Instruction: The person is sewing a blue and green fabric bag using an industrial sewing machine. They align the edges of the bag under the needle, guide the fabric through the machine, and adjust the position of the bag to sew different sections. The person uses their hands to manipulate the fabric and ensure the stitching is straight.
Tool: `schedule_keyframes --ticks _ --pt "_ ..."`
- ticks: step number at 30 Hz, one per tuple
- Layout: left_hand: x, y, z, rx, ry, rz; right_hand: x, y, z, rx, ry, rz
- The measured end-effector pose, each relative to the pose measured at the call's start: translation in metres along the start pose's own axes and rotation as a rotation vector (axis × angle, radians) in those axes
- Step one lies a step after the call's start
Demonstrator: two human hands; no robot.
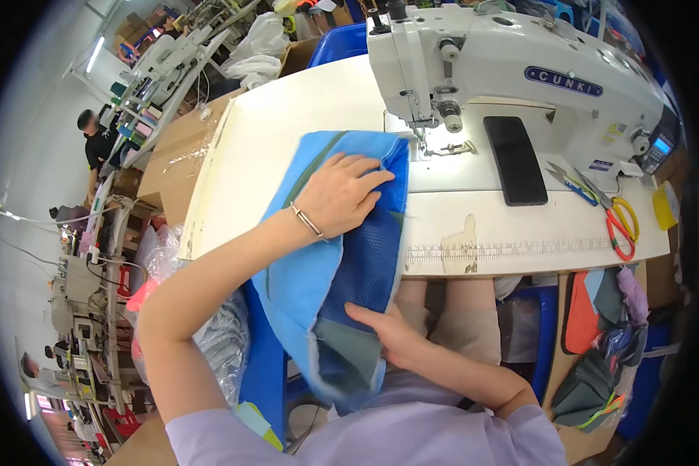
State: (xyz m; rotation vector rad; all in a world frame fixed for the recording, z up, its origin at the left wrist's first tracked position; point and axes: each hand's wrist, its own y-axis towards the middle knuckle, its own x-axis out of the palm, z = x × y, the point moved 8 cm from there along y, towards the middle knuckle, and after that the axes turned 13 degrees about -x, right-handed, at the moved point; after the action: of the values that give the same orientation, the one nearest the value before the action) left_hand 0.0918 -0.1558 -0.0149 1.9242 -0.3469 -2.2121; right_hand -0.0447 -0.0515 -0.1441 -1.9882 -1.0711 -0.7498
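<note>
A sewn blue fabric piece (295,268), light blue outside with darker blue mesh and a grey-green patch, lies partly on the white sewing table and hangs over its front edge toward my lap. My left hand (338,194) rests on its upper part, fingers apart and pressing on the cloth close to the right edge. Lower down, my right hand (388,334) grips the fabric's side with the thumb on top; its other fingers are hidden. Just beyond the cloth's far right corner is the needle area of the white sewing machine (481,62).
Right of the fabric, a black phone (515,161) lies on the table (287,101). Beside it are scissors (617,221) with red and yellow handles and small blue-handled snips (579,189). Fabric pieces (590,388) sit at the lower right. A cardboard box (182,159) adjoins the table's left.
</note>
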Motion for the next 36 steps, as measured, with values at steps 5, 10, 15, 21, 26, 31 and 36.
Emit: schedule_keyframes --ticks 5,10,15,21,26,31,36 --pt "0.045 0.029 -0.061 -0.277 -0.065 -0.177 -0.042 0.0 -0.01 -0.243 -0.34 0.032" --pt "0.058 0.037 -0.056 -0.095 0.047 -0.088 -0.055 -0.008 0.002 -0.115 -0.562 -0.057" --pt "0.06 0.047 -0.055 -0.036 -0.01 -0.072 -0.046 -0.019 0.002 -0.34 -0.617 -0.199" --pt "0.077 0.088 -0.059 -0.128 0.001 -0.22 -0.054 -0.014 -0.03 -0.348 -0.47 -0.161" --pt "0.089 0.111 -0.07 -0.084 -0.016 -0.278 -0.043 -0.007 -0.036 -0.42 -0.506 -0.161" --pt "0.083 0.119 -0.066 -0.081 -0.103 -0.252 -0.036 0.0 -0.034 -0.339 -0.53 -0.207" --pt "0.082 0.112 -0.068 -0.151 -0.041 -0.295 -0.038 0.002 -0.031 -0.257 -0.713 -0.206"
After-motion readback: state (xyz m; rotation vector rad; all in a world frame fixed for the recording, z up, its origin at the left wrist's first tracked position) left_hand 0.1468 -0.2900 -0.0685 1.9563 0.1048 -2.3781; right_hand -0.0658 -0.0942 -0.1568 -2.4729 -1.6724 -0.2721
